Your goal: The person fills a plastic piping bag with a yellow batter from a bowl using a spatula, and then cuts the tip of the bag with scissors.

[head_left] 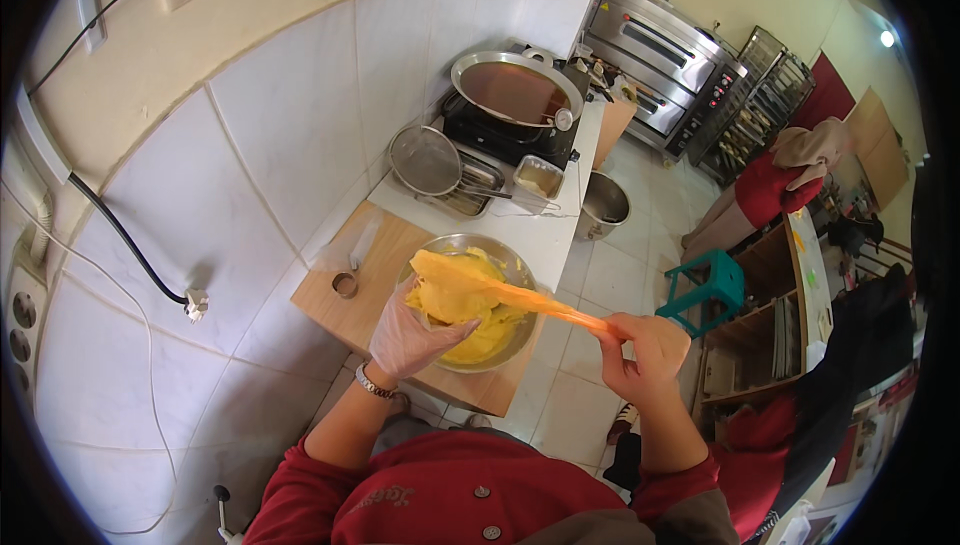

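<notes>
My right hand (648,357), bare, is closed round the end of the handle of an orange spatula (555,309). The spatula reaches left over a metal bowl (517,267), its blade loaded with thick yellow dough (447,286). More yellow dough (484,343) lies in the bowl. In a clear plastic glove, my left hand (408,338) is cupped at the bowl's left side, just under the blade. Its thumb points right and its fingers curl upward; whatever they hold is hidden by the dough and the blade. A metal ring (345,285) stands on the wooden board (385,245).
Beyond the bowl are a wire strainer (425,160), a small square container (538,179) and a wide pan of brown oil (515,92) on a black stove (490,133). A metal pot (604,207) and green stool (707,290) stand on the floor; another person (768,185) is farther right.
</notes>
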The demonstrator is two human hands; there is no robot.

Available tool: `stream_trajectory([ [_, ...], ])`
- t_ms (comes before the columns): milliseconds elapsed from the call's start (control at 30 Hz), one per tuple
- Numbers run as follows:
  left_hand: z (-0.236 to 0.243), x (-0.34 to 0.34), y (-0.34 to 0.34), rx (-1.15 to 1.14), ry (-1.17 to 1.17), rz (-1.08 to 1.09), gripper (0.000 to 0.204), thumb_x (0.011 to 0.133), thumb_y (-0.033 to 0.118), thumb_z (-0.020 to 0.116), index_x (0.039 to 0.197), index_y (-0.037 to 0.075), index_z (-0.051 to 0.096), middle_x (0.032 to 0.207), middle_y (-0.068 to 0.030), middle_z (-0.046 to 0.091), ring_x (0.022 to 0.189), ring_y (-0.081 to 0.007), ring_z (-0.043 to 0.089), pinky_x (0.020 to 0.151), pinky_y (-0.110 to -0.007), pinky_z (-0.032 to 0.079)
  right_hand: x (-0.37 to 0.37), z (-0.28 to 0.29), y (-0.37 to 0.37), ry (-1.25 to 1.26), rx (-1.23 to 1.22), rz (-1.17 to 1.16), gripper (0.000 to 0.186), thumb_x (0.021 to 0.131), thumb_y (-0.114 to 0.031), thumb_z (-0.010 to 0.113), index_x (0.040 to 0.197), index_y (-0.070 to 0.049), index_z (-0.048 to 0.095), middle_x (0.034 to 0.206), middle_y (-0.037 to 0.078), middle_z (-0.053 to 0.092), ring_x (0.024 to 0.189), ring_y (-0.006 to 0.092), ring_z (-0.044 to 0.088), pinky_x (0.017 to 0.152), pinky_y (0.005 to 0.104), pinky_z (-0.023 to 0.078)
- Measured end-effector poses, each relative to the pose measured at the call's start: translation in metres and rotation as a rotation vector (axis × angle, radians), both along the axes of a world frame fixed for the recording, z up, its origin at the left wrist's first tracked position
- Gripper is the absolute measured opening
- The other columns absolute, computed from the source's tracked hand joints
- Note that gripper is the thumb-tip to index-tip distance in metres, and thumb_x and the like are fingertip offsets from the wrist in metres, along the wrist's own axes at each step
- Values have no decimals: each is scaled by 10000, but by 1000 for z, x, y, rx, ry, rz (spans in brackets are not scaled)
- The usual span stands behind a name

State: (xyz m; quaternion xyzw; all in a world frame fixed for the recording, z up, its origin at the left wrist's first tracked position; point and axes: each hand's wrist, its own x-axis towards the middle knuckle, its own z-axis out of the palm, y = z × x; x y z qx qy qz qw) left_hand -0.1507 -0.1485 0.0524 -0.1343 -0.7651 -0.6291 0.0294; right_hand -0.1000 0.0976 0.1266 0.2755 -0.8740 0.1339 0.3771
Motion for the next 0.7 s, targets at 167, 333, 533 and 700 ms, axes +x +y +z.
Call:
stream_trajectory([
  [167, -5, -1, 0, 24, 23, 9, 534, 640, 207, 794, 1062, 0, 541, 970, -92, 635, 875, -181, 621, 781, -294, 486, -2, -6, 0, -17, 110, -27, 141, 705, -123, 715, 778, -89, 599, 609, 6, 590, 461, 156, 533, 420, 255, 388],
  [333, -17, -4, -8, -181, -32, 87, 633, 619, 316, 811, 1082, -19, 540, 836, -95, 652, 737, -166, 637, 661, -285, 503, 0, 3, -1, -27, 110, -16, 128, 716, -140, 703, 771, -95, 596, 639, -6, 600, 482, 147, 537, 433, 257, 390],
  [533, -6, 7, -6, -356, 16, 231, 604, 618, 285, 800, 1119, 56, 551, 788, -61, 633, 659, -153, 604, 639, -269, 489, 0, 12, 4, 68, 63, -24, 146, 703, -143, 712, 768, -99, 589, 654, -4, 605, 512, 146, 555, 446, 255, 393],
  [700, 8, 6, -4, -35, -10, -78, 503, 648, 191, 776, 1073, 67, 537, 1018, -97, 599, 889, -163, 592, 806, -299, 467, 1, 11, 9, 12, 139, -15, 162, 690, -137, 719, 777, -96, 588, 671, 4, 615, 531, 159, 571, 454, 261, 407],
])
